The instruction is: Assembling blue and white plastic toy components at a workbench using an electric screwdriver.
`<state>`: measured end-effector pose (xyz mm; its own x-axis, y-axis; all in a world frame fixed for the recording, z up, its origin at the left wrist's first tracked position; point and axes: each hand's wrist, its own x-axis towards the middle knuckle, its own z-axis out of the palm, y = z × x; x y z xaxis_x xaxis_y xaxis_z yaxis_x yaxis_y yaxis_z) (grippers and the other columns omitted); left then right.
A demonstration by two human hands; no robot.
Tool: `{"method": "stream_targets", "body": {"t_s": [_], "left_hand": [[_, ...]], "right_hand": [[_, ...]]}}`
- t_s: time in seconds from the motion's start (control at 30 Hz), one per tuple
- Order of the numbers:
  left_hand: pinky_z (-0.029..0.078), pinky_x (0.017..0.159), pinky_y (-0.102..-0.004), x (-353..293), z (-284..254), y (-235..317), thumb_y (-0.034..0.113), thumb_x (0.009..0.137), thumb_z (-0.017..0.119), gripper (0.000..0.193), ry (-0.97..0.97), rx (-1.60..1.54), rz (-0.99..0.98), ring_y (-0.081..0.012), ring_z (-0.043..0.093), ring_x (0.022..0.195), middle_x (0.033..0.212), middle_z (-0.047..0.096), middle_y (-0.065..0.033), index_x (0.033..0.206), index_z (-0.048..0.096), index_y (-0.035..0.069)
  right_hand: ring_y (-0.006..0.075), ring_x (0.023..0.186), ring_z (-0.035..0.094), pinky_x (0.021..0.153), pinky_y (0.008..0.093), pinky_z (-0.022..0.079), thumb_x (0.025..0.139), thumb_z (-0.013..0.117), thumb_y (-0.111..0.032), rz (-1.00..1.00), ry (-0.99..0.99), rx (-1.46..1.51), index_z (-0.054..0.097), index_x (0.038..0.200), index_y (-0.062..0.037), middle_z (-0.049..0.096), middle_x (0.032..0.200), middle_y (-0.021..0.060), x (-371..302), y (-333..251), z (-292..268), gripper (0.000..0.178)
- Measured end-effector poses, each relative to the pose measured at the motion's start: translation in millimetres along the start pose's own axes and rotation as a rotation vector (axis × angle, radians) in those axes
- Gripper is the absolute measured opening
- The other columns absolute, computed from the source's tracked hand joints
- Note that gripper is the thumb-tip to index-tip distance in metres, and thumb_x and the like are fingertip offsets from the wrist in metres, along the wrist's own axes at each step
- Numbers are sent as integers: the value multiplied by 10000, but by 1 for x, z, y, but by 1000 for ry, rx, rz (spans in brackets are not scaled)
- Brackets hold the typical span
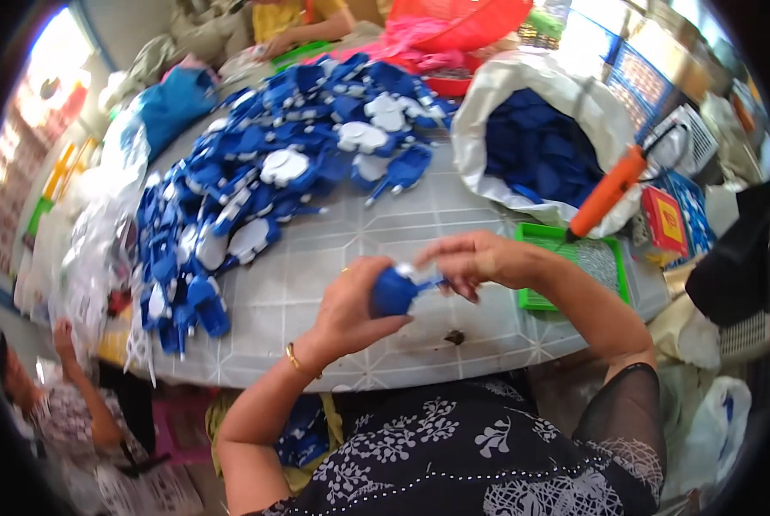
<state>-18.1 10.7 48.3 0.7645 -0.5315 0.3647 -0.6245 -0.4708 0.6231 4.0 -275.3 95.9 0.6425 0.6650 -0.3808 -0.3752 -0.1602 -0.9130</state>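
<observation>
My left hand [351,305] wraps round a blue plastic piece [391,293] with a rounded body, a white part on top and a thin stem pointing right. My right hand [475,261] is close by at the stem end, fingers apart and slightly blurred; whether they touch the stem is unclear. Beyond both hands lies a big heap of similar blue and white plastic pieces [230,185]. To the right of my right hand, a green tray [529,301] holds many small grey metal bits. An orange electric screwdriver [609,191] hangs above the tray, tip down.
A white sack [469,138] full of blue parts stands at the back right. Beside the tray sits a red and yellow box [663,225]. A small dark scrap [455,337] lies near the table's front edge. One person [303,26] sits across; another [75,387] is at the left.
</observation>
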Motion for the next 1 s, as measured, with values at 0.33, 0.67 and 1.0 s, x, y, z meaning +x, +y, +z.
{"method": "stream_targets", "body": {"t_s": [0.33, 0.67, 1.0], "left_hand": [[568, 857, -347, 15, 72, 6, 293, 1039, 691, 385, 358, -1235, -782, -180, 676, 992, 1176, 668, -101, 1315, 547, 66], [452, 749, -433, 6, 44, 18, 367, 775, 890, 391, 36, 380, 118, -303, 604, 826, 899, 594, -106, 909, 698, 54], [417, 1009, -475, 43, 74, 4, 491, 804, 833, 727, -259, 348, 165, -364, 593, 1115, 1194, 628, -175, 1293, 601, 6]], "right_hand": [[384, 1306, 598, 1097, 430, 489, 947, 668, -114, -529, 538, -582, 411, 1551, -31, 567, 1433, 260, 40, 90, 33, 662], [336, 1213, 671, 1065, 408, 503, 1008, 579, -149, -32, 307, -711, 625, 1417, -61, 703, 1310, 207, 16, 79, -45, 421], [398, 1094, 700, 942, 521, 550, 928, 668, -293, 146, 1008, -1473, 717, 1099, -61, 717, 1183, 205, -15, 42, -120, 293]]}}
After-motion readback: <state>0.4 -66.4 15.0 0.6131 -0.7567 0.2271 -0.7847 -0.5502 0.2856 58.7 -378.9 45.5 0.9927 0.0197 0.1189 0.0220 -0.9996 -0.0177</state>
